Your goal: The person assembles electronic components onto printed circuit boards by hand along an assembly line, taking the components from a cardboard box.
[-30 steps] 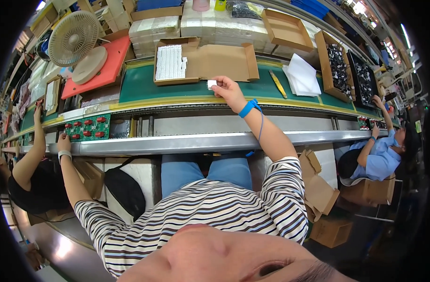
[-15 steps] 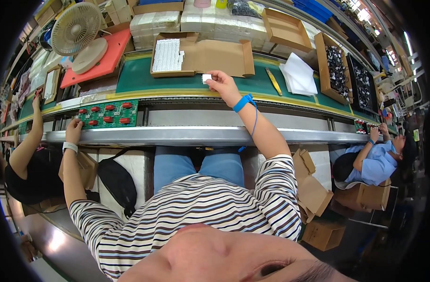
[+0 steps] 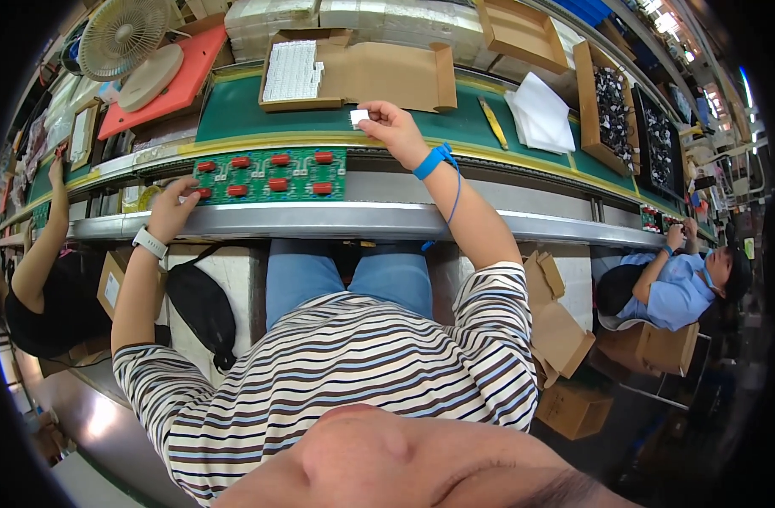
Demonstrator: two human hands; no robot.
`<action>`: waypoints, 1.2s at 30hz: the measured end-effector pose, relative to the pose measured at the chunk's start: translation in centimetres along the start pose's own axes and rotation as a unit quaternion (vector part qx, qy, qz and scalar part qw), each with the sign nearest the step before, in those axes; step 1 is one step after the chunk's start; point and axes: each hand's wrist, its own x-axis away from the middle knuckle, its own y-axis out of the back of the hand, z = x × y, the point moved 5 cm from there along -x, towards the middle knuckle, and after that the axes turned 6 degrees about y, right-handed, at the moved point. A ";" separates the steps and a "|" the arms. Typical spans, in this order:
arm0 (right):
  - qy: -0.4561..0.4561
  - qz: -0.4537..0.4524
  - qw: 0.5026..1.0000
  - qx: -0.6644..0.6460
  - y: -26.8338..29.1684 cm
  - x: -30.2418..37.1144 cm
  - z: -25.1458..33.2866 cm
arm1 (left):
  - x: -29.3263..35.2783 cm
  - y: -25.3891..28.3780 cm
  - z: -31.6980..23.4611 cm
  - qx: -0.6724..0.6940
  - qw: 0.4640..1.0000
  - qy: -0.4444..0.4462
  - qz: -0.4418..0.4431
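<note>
A green circuit board [image 3: 264, 193] with several red block-shaped components lies on the conveyor rails in front of me. My left hand [image 3: 174, 208] is closed on its left end, thumb and fingers at the corner. Above the green bench mat, beyond the board's right end, my right hand [image 3: 392, 134] pinches a small white block-shaped part [image 3: 358, 119]. A blue wrist strap with a cord circles my right wrist. Just beyond that hand stands an open cardboard box [image 3: 387, 78], with rows of similar white parts [image 3: 291, 72] in its left side.
Yellow-handled tweezers [image 3: 493, 124] and white foam sheets [image 3: 540, 113] lie right of the box. Farther right stand a carton of dark parts [image 3: 609, 106] and a black tray [image 3: 656, 146]. A fan [image 3: 123, 38] stands at far left. Co-workers sit on both sides.
My left hand has moved right, and the circuit board has slid right along the rails with it. My right hand still holds the white part, and the view has shifted slightly.
</note>
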 end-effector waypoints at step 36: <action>-0.100 0.053 0.993 -0.023 0.1 0.4 0.5 | -9.1 -10.6 -18.5 0.146 0.970 -0.173 0.087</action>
